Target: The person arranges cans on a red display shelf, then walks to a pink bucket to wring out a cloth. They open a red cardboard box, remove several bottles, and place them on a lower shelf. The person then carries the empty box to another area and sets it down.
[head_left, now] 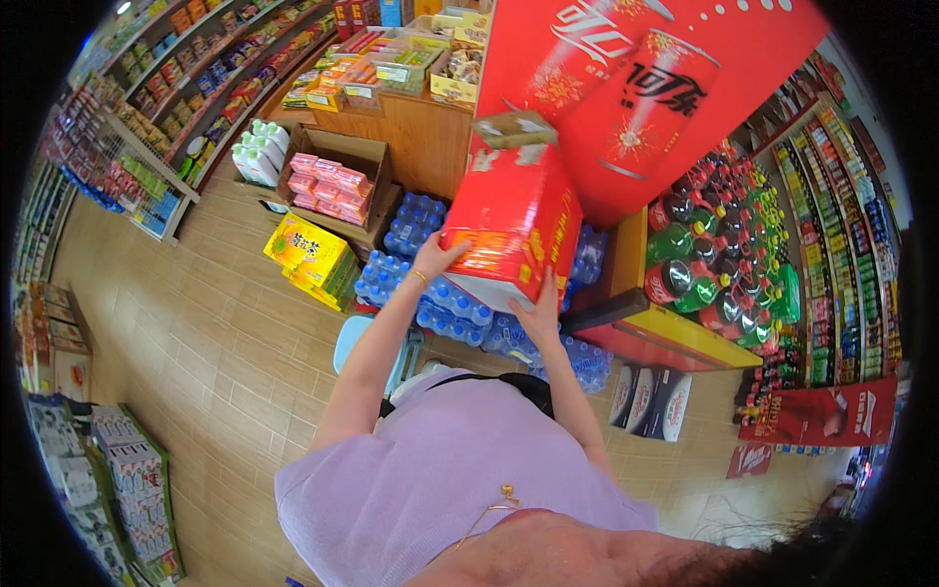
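Between my two hands is a large red cardboard carton [493, 197], tilted, with scuffed patches near its far end. My left hand [438, 257] presses on its left side near a printed orange panel. The fingers of my right hand [538, 304] grip its near lower right edge. Shrink-wrapped packs of blue-capped water bottles [451, 301] lie below and around the carton. A torn brown cardboard piece [516, 129] shows at the carton's far end. Whether the carton rests on the packs or is held above them, I cannot tell.
A red display board [609, 88] rises behind the carton. To the right stands a bin of soda bottles [697, 249]. A light blue plastic stool [359, 345] is by my left arm. Yellow tea boxes [312, 253] and an open carton of pink packs [330, 183] sit at left.
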A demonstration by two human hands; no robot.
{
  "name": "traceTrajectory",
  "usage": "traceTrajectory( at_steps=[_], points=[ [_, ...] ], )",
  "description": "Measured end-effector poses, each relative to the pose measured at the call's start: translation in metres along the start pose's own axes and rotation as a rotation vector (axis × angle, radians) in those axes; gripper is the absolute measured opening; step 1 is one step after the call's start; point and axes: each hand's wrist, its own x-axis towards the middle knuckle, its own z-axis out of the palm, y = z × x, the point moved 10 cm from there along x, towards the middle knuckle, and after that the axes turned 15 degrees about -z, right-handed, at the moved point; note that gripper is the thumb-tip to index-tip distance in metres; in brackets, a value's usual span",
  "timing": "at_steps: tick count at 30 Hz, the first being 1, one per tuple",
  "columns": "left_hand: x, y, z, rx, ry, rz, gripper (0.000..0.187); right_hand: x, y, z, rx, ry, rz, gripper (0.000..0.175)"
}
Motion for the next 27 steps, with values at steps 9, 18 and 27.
traceTrajectory(
  at_steps=[9, 18, 27],
  points=[
    [-0.161, 0.19, -0.031, 0.264, 0.333, 0.666, 0.07, -0.022, 0.016, -0.03, 1.001, 0.313, 0.223, 0.053],
    [-0.1, 0.117, 0.005, 0.529, 0.214, 0.196, 0.07, 0.009, 0.041, -0.018, 0.633, 0.156, 0.242, 0.057],
    [-0.115, 0.139, 0.017, 0.619, 0.322, 0.787, 0.064, 0.12, -0.11, -0.042, -0.298, 0.03, -0.447, 0.043]
  ],
)
